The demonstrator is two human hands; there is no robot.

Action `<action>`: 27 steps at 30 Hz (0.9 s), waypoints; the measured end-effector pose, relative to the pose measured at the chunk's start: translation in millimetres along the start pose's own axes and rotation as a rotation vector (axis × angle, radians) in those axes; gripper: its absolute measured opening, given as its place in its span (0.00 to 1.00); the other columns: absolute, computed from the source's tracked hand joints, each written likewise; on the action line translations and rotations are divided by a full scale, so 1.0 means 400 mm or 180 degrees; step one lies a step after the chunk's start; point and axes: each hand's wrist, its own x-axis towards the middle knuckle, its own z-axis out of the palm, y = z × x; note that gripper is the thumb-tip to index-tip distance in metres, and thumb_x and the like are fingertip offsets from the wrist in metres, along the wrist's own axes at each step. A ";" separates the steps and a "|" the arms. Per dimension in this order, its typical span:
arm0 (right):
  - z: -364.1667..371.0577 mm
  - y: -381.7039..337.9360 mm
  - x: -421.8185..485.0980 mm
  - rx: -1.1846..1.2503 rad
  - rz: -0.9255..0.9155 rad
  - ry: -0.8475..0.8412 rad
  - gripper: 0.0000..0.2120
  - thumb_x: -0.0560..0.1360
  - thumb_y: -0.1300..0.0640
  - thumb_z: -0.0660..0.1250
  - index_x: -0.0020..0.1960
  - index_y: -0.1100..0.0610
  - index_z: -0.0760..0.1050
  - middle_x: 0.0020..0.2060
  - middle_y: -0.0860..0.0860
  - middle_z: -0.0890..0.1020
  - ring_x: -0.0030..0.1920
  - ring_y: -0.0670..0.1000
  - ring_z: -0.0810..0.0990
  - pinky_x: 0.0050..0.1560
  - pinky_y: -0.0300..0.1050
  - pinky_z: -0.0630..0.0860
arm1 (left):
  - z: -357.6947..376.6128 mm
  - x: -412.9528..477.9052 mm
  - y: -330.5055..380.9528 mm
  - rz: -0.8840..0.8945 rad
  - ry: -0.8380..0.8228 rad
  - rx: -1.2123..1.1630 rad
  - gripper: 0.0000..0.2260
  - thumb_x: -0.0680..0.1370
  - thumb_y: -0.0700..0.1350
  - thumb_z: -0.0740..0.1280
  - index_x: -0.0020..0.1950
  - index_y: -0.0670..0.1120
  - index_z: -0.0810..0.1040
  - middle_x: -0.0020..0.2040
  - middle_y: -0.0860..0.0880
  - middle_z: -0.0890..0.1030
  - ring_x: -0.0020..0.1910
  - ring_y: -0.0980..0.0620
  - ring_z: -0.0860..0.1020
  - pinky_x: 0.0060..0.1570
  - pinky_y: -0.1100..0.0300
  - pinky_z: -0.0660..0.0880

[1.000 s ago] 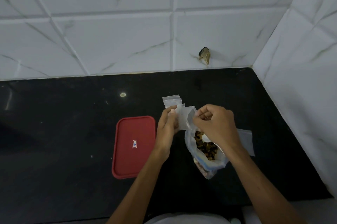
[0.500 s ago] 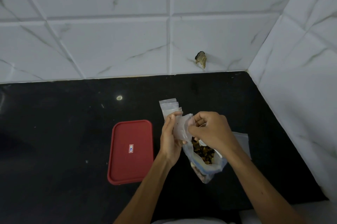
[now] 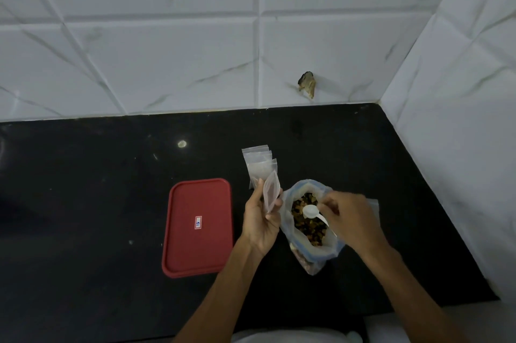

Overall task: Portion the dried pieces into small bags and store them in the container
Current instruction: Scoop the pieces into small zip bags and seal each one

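Note:
A large clear bag [image 3: 290, 203] of brown dried pieces [image 3: 308, 224] stands open on the black counter. My left hand [image 3: 261, 221] holds a small clear bag [image 3: 270, 193] upright just left of it. My right hand [image 3: 350, 217] pinches the handle of a white plastic spoon [image 3: 311, 211], whose bowl sits over the dried pieces. A container with a red lid [image 3: 198, 227] lies shut to the left of my left hand. A stack of small empty bags [image 3: 258, 165] lies behind my left hand.
The black counter [image 3: 97, 189] meets white tiled walls behind and on the right. A broken spot [image 3: 307, 84] shows in the back wall tile. Another clear bag [image 3: 372, 204] peeks out behind my right hand.
My two hands have parted. The right hand left the small bag's mouth and now holds the spoon over the big bag; the left hand keeps the small bag, now moved left.

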 end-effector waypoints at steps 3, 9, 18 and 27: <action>0.071 0.060 -0.002 -0.0495 0.0167 -0.0245 0.09 0.80 0.48 0.63 0.58 0.48 0.75 0.48 0.45 0.78 0.48 0.43 0.76 0.51 0.40 0.75 | -0.033 0.007 -0.008 -0.0079 -0.0081 -0.0046 0.15 0.80 0.51 0.66 0.58 0.41 0.76 0.43 0.43 0.80 0.29 0.55 0.82 0.18 0.69 0.72; 0.132 0.083 0.000 -0.0860 -0.0058 0.0134 0.10 0.79 0.47 0.62 0.59 0.47 0.73 0.48 0.44 0.77 0.46 0.43 0.75 0.47 0.38 0.74 | -0.040 -0.001 -0.023 -0.0057 0.0051 0.0137 0.12 0.78 0.47 0.69 0.55 0.40 0.81 0.41 0.43 0.79 0.27 0.55 0.81 0.17 0.69 0.71; 0.154 0.096 0.015 -0.0253 0.0042 0.0340 0.09 0.77 0.51 0.67 0.57 0.46 0.78 0.48 0.45 0.81 0.50 0.45 0.77 0.50 0.42 0.77 | -0.032 -0.013 -0.042 0.0062 0.0440 0.0253 0.12 0.79 0.45 0.63 0.55 0.39 0.80 0.39 0.42 0.77 0.23 0.55 0.77 0.15 0.70 0.68; 0.165 0.075 0.040 -0.0104 -0.0141 0.0423 0.13 0.80 0.55 0.63 0.63 0.54 0.78 0.57 0.52 0.80 0.56 0.49 0.78 0.58 0.43 0.74 | -0.054 0.016 -0.067 0.0076 0.0777 0.0329 0.14 0.77 0.52 0.66 0.53 0.42 0.80 0.36 0.43 0.78 0.23 0.55 0.76 0.15 0.69 0.68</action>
